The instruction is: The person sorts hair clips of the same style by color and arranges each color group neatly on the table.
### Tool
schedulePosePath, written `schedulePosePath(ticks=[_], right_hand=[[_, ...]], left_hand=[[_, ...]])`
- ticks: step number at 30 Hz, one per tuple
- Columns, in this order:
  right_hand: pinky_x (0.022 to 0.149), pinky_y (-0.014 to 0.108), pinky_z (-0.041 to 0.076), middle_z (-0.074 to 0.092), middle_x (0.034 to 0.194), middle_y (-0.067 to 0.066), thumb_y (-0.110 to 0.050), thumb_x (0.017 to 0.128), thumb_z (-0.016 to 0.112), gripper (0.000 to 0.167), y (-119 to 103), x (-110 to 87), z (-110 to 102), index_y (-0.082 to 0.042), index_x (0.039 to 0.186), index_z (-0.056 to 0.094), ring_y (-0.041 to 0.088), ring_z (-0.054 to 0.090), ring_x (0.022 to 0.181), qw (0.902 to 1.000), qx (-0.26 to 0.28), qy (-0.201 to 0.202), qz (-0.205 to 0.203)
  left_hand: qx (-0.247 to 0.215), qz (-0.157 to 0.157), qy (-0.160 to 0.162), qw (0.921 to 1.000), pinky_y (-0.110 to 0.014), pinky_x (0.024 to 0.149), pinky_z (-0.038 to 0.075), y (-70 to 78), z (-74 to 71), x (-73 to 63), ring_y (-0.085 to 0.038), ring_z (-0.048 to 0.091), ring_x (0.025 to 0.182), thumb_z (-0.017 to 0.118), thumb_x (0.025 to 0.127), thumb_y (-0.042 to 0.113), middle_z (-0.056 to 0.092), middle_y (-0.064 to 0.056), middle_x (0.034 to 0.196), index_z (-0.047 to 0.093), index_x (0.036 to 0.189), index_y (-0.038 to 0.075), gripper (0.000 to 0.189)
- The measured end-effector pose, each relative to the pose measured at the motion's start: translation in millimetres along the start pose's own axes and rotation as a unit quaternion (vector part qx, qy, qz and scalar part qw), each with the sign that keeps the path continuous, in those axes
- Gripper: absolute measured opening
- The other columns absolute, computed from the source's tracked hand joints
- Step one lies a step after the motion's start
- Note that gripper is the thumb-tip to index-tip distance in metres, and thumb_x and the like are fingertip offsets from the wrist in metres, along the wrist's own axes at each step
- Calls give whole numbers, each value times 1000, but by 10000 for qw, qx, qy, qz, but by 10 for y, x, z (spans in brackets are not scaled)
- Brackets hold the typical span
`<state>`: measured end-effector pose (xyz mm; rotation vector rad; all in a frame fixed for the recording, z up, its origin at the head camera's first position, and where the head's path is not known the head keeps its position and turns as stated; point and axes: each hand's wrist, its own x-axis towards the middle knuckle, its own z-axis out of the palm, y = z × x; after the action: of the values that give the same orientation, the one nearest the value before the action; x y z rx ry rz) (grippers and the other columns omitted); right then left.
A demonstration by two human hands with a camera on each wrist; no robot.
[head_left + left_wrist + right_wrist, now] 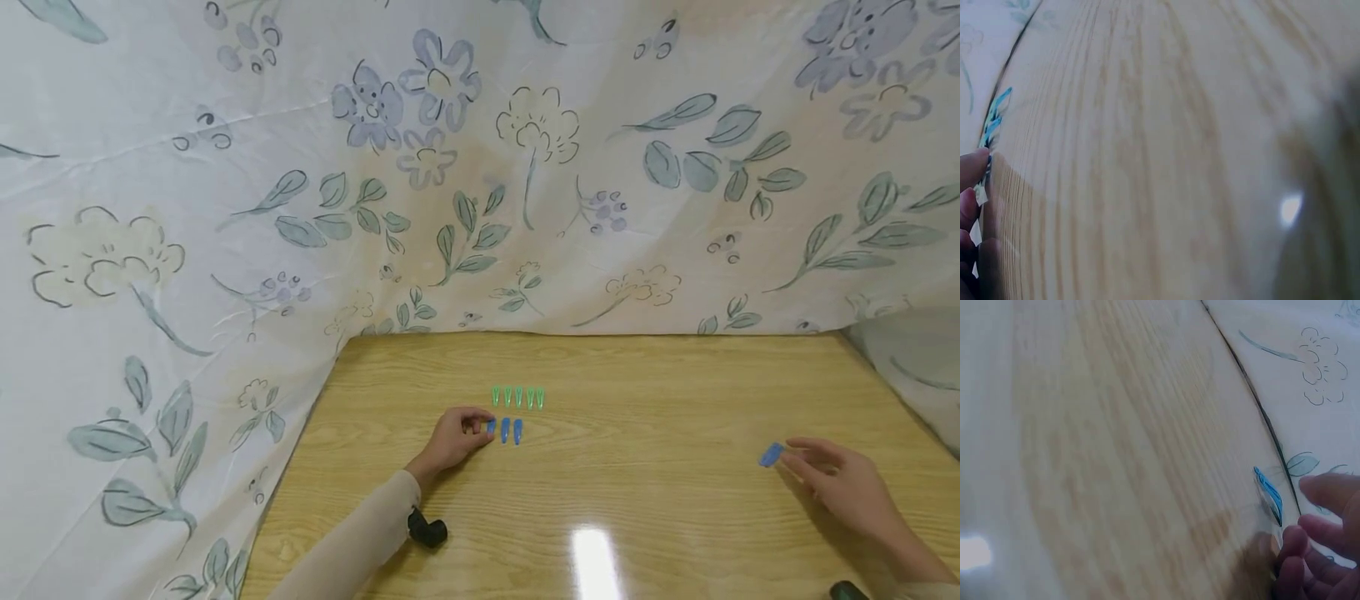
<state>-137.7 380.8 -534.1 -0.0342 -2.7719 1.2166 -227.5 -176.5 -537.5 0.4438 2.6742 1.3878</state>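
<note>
At the left of a short row of blue hair clips, my left hand has its thumb and index fingertips at the two ends of one blue clip. Two more blue hair clips lie just right of it. Farther back is a row of several green hair clips. Off to the right, another blue hair clip sits at the fingertips of my right hand. In the right wrist view this clip shows beside the spread fingers, with a gap between.
The wooden table has a bright light reflection near its front. Floral cloth hangs behind and along the sides. A black strap piece sits at the left cuff, and a dark object is near the right wrist.
</note>
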Motion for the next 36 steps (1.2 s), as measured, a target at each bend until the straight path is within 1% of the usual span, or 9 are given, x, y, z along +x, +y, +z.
schedulePosePath(ticks=[4, 7, 13, 19, 22, 26, 28, 35, 36], right_hand=[[54, 22, 45, 73, 88, -5, -28, 98, 67, 49, -34, 94, -8, 12, 126, 60, -14, 50, 66, 9989, -468, -67, -29], [59, 20, 42, 74, 96, 20, -29, 97, 69, 49, -62, 155, -18, 11, 124, 62, -18, 46, 75, 9967, -795, -132, -88], [64, 33, 47, 74, 98, 23, -26, 94, 72, 42, -82, 235, -24, 7, 120, 66, 8, 61, 80, 9933, -1106, -276, -164], [67, 39, 51, 74, 98, 24, -19, 93, 73, 36, -67, 270, -51, 6, 118, 69, -19, 45, 77, 9930, -1080, -416, -247], [70, 45, 53, 72, 101, 27, -18, 93, 73, 37, -70, 290, -70, 7, 120, 68, -8, 56, 81, 9922, -1090, -561, -221], [73, 54, 53, 70, 104, 29, -20, 95, 71, 40, -102, 309, -78, 9, 123, 65, 39, 69, 92, 9898, -1195, -759, -152], [73, 56, 53, 70, 103, 29, -19, 96, 69, 41, -123, 312, -75, 10, 124, 64, 50, 66, 97, 9886, -1238, -841, -148], [72, 53, 55, 70, 104, 31, -8, 91, 70, 38, -161, 303, -60, 11, 124, 64, 49, 68, 95, 9873, -1247, -942, -279], [71, 47, 56, 70, 104, 32, -7, 90, 71, 38, -164, 302, -58, 11, 123, 64, 50, 68, 95, 9874, -1244, -934, -296]], left_hand=[[-13, 28, -21, 10000, -20, 59, 39, -9, -12, 9, -7, 46, 64, 77, 90, 15, 62, -5, 79, 76, 112, 6, 24], [-48, 46, -57, 10000, -20, 59, 40, -17, -15, 12, -6, 46, 64, 77, 90, 15, 61, -4, 79, 75, 113, 6, 25], [-74, 87, -35, 9999, -19, 57, 39, -22, -3, 21, -5, 45, 63, 77, 90, 16, 60, 0, 77, 75, 113, 6, 24], [-58, 130, -21, 9999, -20, 57, 40, -30, -2, 30, -5, 45, 63, 76, 91, 15, 59, 0, 76, 75, 112, 5, 23], [-69, 31, -35, 10000, -20, 58, 39, -25, -3, 36, -5, 45, 63, 77, 91, 15, 59, 1, 77, 75, 113, 7, 24], [-35, -39, -28, 10000, -20, 59, 39, -12, 0, 38, -7, 46, 64, 77, 91, 16, 61, -2, 78, 76, 112, 7, 23], [-22, -33, -9, 10000, -21, 59, 39, -9, 3, 36, -8, 46, 64, 77, 91, 15, 61, -5, 78, 76, 112, 7, 23], [-46, -23, 27, 10000, -20, 59, 38, -12, 10, 33, -8, 45, 64, 78, 90, 15, 61, -6, 78, 76, 111, 7, 23], [-44, -17, 31, 10000, -20, 59, 38, -13, 9, 35, -8, 45, 64, 77, 90, 15, 61, -5, 78, 76, 111, 7, 23]])
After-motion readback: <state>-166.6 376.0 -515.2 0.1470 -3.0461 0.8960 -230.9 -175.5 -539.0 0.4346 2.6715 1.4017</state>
